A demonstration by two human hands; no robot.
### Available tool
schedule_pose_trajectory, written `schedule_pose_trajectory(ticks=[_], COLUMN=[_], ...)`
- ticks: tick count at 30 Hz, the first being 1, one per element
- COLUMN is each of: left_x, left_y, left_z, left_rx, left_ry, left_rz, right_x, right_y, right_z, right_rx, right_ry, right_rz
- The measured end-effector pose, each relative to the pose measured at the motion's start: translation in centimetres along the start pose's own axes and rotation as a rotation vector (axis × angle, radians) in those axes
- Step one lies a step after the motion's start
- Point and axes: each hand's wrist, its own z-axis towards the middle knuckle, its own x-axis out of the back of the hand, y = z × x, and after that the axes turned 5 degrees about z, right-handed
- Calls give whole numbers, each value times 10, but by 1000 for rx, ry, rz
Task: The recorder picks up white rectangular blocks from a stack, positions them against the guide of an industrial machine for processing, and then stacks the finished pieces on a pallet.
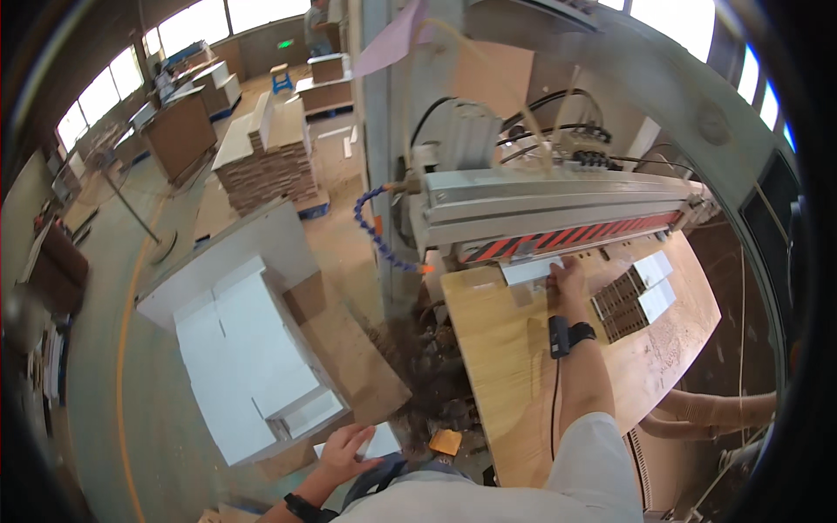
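My right hand (569, 284) reaches onto the wooden machine table and grips the near right end of a small white panel (528, 271). That panel's far edge lies beneath the machine's striped guard bar (571, 237). Just right of this hand stands a stack of small white-faced boards (635, 298), with rows of slots or holes along their brown edges. Low in the view, my left hand (343, 455) is held near my body, its fingers apart. Its fingertips are beside another white panel (384, 441); whether they touch it is unclear.
A large pile of white panels (248, 349) is at the left on brown board. Blue segmented hose (364, 222) hangs at the machine's left end. An orange-yellow piece (445, 442) lies among floor scraps. Behind are stacked boards (266, 166), a standing pole (131, 205) and a distant person (318, 30).
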Motion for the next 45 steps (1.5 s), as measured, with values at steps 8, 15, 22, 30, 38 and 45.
schedule_pose_trajectory(ticks=[8,15,22,30,38,45], left_x=[2,-32,-43,-40,-40,-56], left_y=[-46,-118,-145,-148,-89,34], left_z=[-47,-47,-63,-65,-3,123], left_rx=[134,216,178,193,38,-251], left_ry=[-57,-49,73,127,32,170], left_rz=[116,338,591,432,171,-198], right_x=[6,30,46,42,35,52], right_y=[-25,-35,-45,-52,-66,-86], right_z=[-28,-127,-184,-192,-199,-200], right_rx=[-242,-46,-98,-123,-163,-285], right_ry=[-137,235,203,159,142,64], right_rz=[406,225,271,280,285,450])
